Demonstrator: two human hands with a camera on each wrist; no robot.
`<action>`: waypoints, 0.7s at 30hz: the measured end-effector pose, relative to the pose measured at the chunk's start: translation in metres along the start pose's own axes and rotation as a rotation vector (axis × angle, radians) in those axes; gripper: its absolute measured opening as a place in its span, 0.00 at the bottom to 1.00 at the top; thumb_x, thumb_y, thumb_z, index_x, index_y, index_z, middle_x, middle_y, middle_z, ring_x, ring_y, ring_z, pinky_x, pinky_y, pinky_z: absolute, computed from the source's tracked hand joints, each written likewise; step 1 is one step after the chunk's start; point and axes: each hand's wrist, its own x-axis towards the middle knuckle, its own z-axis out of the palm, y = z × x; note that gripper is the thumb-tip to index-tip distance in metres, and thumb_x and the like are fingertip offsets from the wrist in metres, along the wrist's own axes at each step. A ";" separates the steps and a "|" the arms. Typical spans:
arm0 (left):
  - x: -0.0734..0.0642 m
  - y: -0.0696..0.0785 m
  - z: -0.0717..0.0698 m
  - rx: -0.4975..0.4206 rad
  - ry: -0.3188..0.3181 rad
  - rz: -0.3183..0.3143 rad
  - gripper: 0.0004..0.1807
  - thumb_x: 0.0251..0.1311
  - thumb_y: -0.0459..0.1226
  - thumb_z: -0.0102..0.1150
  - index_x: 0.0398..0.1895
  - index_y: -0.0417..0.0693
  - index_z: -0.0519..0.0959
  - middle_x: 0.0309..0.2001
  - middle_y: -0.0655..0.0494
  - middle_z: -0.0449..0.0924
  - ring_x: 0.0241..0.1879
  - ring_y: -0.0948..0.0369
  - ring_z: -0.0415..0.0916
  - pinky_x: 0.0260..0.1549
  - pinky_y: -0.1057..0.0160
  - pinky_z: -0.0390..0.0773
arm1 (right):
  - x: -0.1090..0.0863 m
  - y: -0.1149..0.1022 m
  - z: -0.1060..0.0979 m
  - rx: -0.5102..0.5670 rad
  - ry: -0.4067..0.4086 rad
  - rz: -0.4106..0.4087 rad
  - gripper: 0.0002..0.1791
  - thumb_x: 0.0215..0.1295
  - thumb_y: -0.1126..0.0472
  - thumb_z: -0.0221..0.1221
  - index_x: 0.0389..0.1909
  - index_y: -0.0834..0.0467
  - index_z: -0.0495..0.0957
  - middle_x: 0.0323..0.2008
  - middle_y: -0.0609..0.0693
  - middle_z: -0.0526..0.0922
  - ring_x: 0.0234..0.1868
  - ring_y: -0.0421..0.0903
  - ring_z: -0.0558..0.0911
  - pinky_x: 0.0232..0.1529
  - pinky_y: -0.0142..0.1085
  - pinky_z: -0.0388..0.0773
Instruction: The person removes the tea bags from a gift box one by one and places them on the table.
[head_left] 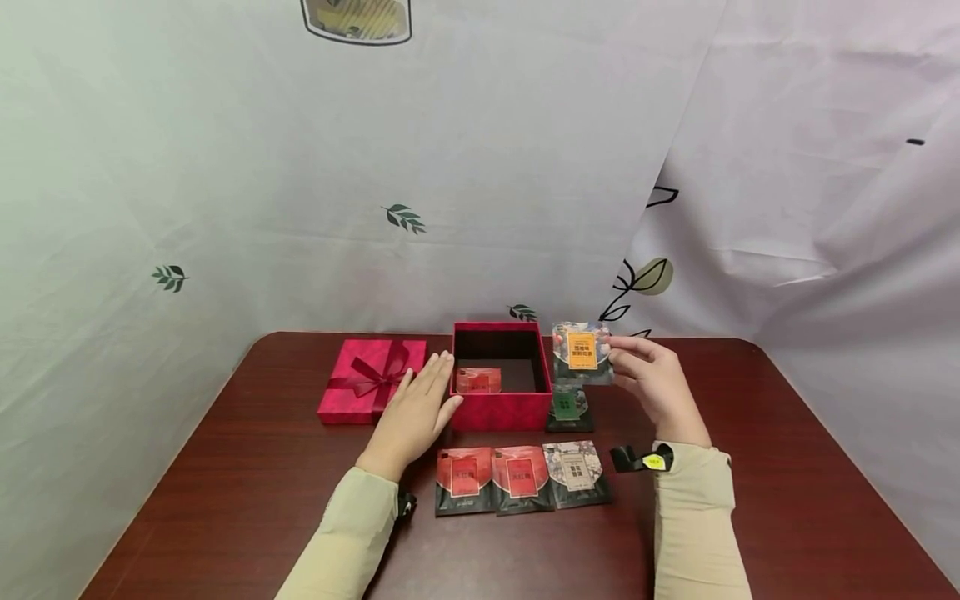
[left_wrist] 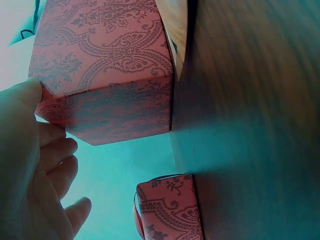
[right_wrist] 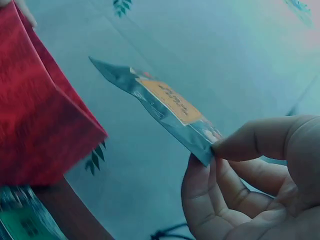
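Between the thumb and fingers of my right hand [head_left: 655, 379], a tea sachet with an orange label [head_left: 582, 352] is pinched by its edge, held up just right of the open red box [head_left: 501, 412]. The right wrist view shows the same sachet [right_wrist: 167, 105] nearly edge-on. My left hand [head_left: 414, 410] touches the box's left side, its fingers extended. In the left wrist view its thumb meets a corner of the patterned box [left_wrist: 107, 45]. Inside the box lies a red sachet [head_left: 478, 381]; the rest of the dark interior shows bare.
Red sachets [head_left: 464, 481] [head_left: 522, 477] and a grey-labelled one [head_left: 578, 472] lie in a row before the box. A green-labelled sachet [head_left: 569, 408] lies at its right. The ribboned lid [head_left: 367, 375] sits to the left. A fabric backdrop [head_left: 480, 167] hangs behind the table [head_left: 225, 483].
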 end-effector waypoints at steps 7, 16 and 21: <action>0.000 0.000 0.000 -0.005 -0.006 -0.002 0.39 0.76 0.52 0.49 0.80 0.43 0.54 0.80 0.48 0.53 0.79 0.51 0.48 0.75 0.42 0.49 | 0.003 0.012 -0.022 -0.034 -0.040 0.046 0.12 0.73 0.64 0.59 0.55 0.59 0.82 0.42 0.39 0.82 0.39 0.35 0.81 0.40 0.29 0.82; 0.000 0.001 0.000 0.000 -0.007 -0.003 0.39 0.75 0.52 0.50 0.80 0.42 0.54 0.79 0.47 0.53 0.79 0.50 0.48 0.74 0.41 0.51 | 0.006 0.028 -0.038 -0.208 0.000 0.144 0.26 0.75 0.64 0.56 0.69 0.72 0.67 0.45 0.46 0.79 0.37 0.35 0.80 0.39 0.30 0.83; 0.000 0.001 -0.001 0.001 -0.011 -0.008 0.39 0.75 0.53 0.50 0.81 0.42 0.53 0.80 0.47 0.53 0.79 0.50 0.49 0.75 0.41 0.50 | 0.006 0.035 -0.047 -0.258 -0.002 0.180 0.26 0.76 0.65 0.53 0.69 0.74 0.66 0.48 0.52 0.81 0.38 0.34 0.80 0.39 0.30 0.82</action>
